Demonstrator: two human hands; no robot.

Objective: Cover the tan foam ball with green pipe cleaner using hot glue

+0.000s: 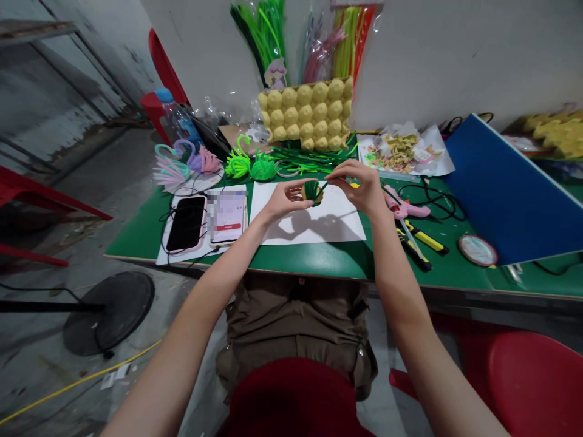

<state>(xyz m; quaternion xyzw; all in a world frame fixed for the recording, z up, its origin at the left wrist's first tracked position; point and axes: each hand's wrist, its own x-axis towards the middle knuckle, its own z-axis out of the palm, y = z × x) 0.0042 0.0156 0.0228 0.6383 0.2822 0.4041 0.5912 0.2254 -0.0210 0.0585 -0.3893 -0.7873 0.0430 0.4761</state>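
Observation:
My left hand (pixel 283 202) pinches a small round piece (pixel 312 192) wrapped in dark green pipe cleaner, held above a white sheet of paper (pixel 314 227) on the green table (pixel 136 233). My right hand (pixel 362 187) grips the free end of that green pipe cleaner just to the right of the piece. Loose green pipe cleaners (pixel 310 161) lie behind my hands, in front of a yellow bumpy pineapple-like block (pixel 304 115).
Two phones (pixel 186 223) with cables lie at the left. Finished green (pixel 250 165) and pink pipe-cleaner figures (pixel 182 164) stand behind them. A pink glue gun (pixel 407 209), yellow-black cutters (pixel 416 240), a tape roll (pixel 477 250) and a blue board (pixel 505 188) are at the right. Red stools surround the table.

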